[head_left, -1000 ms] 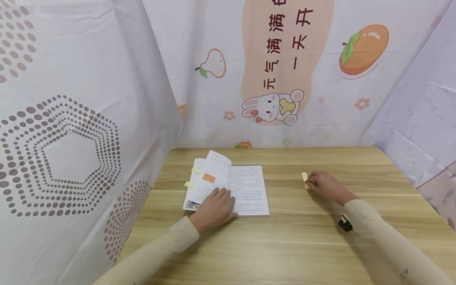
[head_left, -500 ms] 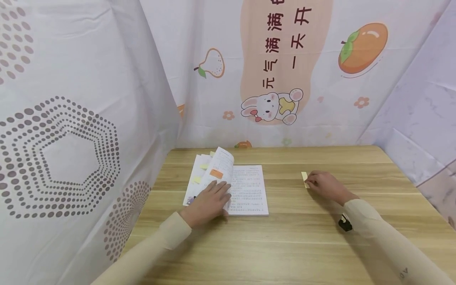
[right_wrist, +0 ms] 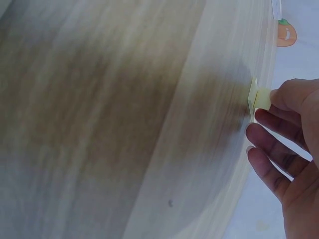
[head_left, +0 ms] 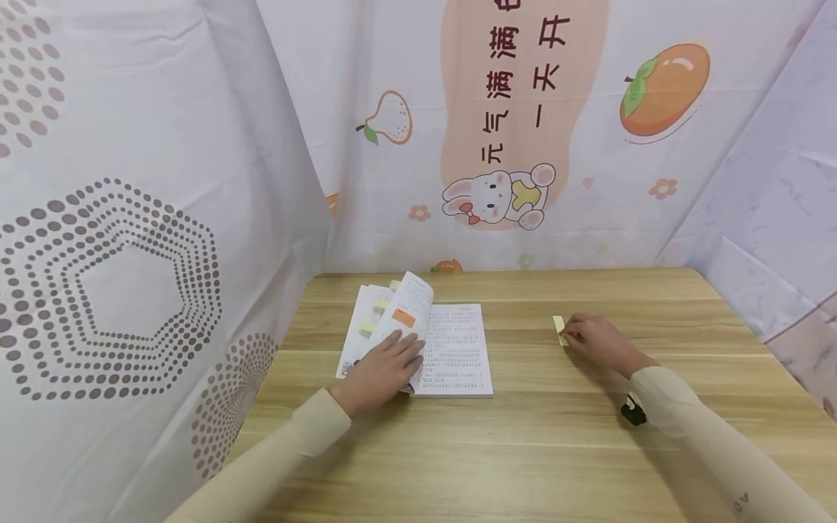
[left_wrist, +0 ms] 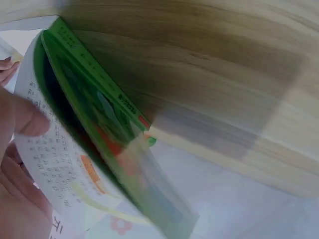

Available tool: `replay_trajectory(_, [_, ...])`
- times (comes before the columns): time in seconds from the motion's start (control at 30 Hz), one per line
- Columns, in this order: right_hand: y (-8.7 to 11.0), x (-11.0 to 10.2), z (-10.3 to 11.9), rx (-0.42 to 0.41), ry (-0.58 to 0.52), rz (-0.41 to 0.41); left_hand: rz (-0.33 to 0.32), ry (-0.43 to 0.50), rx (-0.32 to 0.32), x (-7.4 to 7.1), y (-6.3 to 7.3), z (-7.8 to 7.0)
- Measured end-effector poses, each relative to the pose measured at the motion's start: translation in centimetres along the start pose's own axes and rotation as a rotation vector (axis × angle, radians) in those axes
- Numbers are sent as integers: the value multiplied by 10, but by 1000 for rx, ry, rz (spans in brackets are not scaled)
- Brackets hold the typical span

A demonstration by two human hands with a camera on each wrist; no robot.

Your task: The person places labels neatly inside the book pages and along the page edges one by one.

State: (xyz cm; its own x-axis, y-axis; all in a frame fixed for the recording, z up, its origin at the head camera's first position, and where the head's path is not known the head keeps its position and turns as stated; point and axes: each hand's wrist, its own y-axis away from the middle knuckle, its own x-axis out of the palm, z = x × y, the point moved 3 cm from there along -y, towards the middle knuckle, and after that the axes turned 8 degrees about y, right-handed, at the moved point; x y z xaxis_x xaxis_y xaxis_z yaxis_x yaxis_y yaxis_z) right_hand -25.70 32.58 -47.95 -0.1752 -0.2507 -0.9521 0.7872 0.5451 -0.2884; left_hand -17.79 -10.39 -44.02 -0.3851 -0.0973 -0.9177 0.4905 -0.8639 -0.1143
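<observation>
An open book [head_left: 454,352] lies left of centre on the table, green at its spine [left_wrist: 94,64]. My left hand [head_left: 382,367] rests on its raised, curved left pages [head_left: 407,309]. In the left wrist view, the thumb [left_wrist: 32,119] lies along the printed face; the other fingertips are hidden there. Yellow tabs [head_left: 368,329] stick to pages underneath. Further right, my right hand [head_left: 596,341] is at a small pad of yellow sticky notes [head_left: 559,325]. The right wrist view shows thumb and forefinger pinching a sticky note [right_wrist: 262,98], its other fingers loosely bent.
Both hands work over a wood-grain table [head_left: 458,457]. A printed curtain [head_left: 405,181] hangs behind its far edge, and a dotted white curtain [head_left: 144,290] hangs at the left. A small black object [head_left: 633,410] sits at the right cuff.
My left hand has shifted slightly left on the book. The curved pages lean further right, showing more of the tabbed pages beneath. The right hand stays at the sticky notes.
</observation>
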Motion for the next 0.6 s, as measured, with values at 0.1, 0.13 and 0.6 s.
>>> replay_trajectory(0.1, [-1, 1, 0, -6, 4, -1, 9, -108, 47, 0, 1, 2])
replay_trajectory(0.13, [0, 1, 0, -6, 5, -3, 11, -138, 65, -1, 2, 3])
replay_trajectory(0.6, [2, -1, 2, -11, 7, -11, -18, -162, 85, -6, 3, 5])
